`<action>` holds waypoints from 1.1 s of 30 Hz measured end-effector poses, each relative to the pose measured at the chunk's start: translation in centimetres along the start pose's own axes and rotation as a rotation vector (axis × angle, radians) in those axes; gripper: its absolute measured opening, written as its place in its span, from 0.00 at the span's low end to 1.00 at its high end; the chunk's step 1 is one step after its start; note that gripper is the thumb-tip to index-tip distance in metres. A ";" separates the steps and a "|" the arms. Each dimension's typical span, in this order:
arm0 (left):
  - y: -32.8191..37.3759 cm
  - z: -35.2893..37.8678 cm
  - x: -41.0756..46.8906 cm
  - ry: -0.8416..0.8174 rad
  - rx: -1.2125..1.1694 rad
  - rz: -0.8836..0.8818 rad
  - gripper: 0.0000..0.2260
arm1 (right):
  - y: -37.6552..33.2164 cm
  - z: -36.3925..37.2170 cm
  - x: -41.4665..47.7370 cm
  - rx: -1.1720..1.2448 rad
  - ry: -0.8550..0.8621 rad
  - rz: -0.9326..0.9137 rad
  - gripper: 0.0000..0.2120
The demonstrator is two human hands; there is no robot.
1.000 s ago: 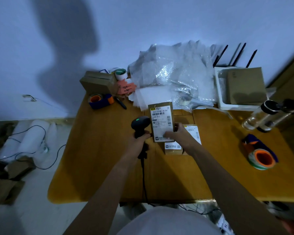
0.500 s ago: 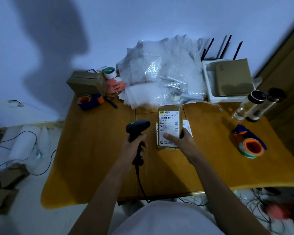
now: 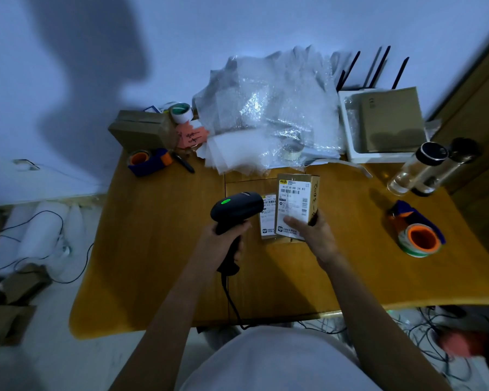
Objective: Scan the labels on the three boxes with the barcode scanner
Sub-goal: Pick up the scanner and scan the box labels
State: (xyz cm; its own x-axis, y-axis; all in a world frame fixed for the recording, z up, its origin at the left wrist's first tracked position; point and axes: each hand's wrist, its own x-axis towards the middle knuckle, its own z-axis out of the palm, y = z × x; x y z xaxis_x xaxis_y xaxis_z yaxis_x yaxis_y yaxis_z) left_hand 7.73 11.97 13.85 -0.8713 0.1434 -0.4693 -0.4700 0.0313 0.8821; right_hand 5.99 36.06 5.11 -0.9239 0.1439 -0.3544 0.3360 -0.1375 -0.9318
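Lifted since a moment ago, box [image 3: 297, 204] tilts in the right hand's [image 3: 312, 238] pinch; left hand [image 3: 223, 244] grips the scanner [image 3: 236, 211] beside it.

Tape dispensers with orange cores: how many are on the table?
2. One blue tape dispenser sits far left beside the brown cardboard box; another blue tape dispenser lies on the right. The bubble wrap pile may hide more.

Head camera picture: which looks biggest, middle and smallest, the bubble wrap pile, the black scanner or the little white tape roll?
1. Clear bubble wrap pile
2. Black handheld barcode scanner, though it is nearer the camera
3. Small white tape roll
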 end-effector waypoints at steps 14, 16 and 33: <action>0.6 -0.1 0.4 -0.007 0.027 0.009 0.08 | 1.1 0.4 0.5 -0.072 -0.023 0.022 0.36; 0.6 -0.1 0.4 -0.013 0.038 0.018 0.08 | 1.1 0.5 0.5 -0.078 -0.015 0.024 0.34; 0.2 -0.3 0.4 -0.024 0.042 0.009 0.09 | 0.9 1.0 0.6 -0.112 0.025 0.035 0.33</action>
State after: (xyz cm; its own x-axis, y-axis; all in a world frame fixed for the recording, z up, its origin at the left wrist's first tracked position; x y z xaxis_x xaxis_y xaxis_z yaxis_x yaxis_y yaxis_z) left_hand 7.29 11.75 13.84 -0.8717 0.1675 -0.4605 -0.4551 0.0717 0.8875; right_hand 5.58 35.04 4.17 -0.9068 0.1657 -0.3877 0.3878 -0.0328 -0.9211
